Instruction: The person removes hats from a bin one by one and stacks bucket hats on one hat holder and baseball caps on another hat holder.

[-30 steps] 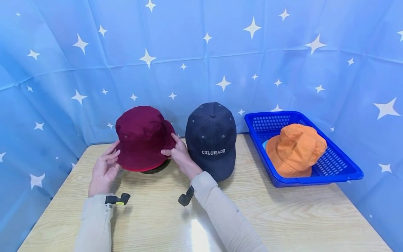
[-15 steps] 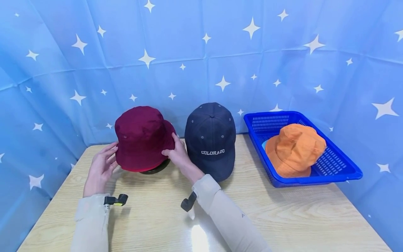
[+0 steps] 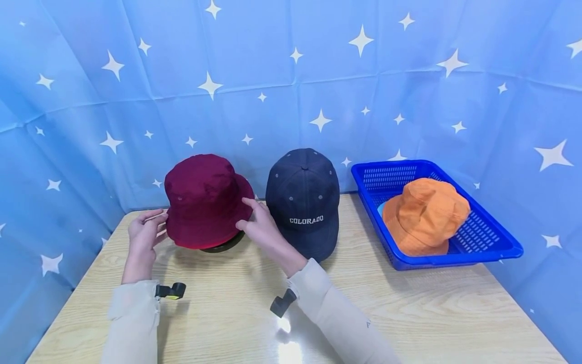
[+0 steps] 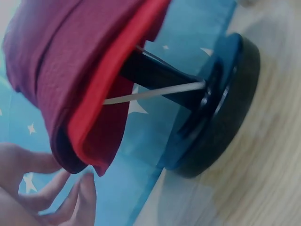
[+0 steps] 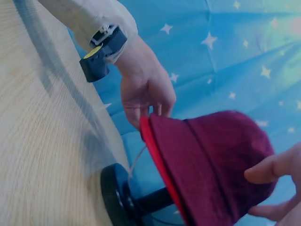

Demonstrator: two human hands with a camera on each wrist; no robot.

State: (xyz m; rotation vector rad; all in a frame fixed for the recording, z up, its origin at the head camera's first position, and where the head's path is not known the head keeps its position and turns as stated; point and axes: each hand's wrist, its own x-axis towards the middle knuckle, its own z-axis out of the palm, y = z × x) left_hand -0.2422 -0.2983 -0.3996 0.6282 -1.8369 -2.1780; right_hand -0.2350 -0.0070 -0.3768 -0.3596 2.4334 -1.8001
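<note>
A maroon bucket hat (image 3: 202,199) with a red lining sits on a black stand (image 4: 211,113) at the left of the table. My left hand (image 3: 144,235) is at the hat's left brim, fingertips right at the edge and loosely bent. On the other side, my right hand (image 3: 265,230) has its thumb and index finger spread beside the right brim. In the right wrist view those fingers reach out fairly straight along the crown. A pale cord (image 4: 155,92) runs from under the hat to the stand's round base.
Just right of my right hand stands a navy cap (image 3: 303,202) lettered COLORADO. Further right, a blue plastic basket (image 3: 493,253) holds an orange bucket hat (image 3: 425,215) over something light blue. A blue star-patterned curtain (image 3: 254,50) closes off the back of the wooden table (image 3: 218,313).
My right hand has loosened from the right brim and drawn slightly right and down. My left hand has shifted a little left along the brim. The maroon hat stays on its stand.
</note>
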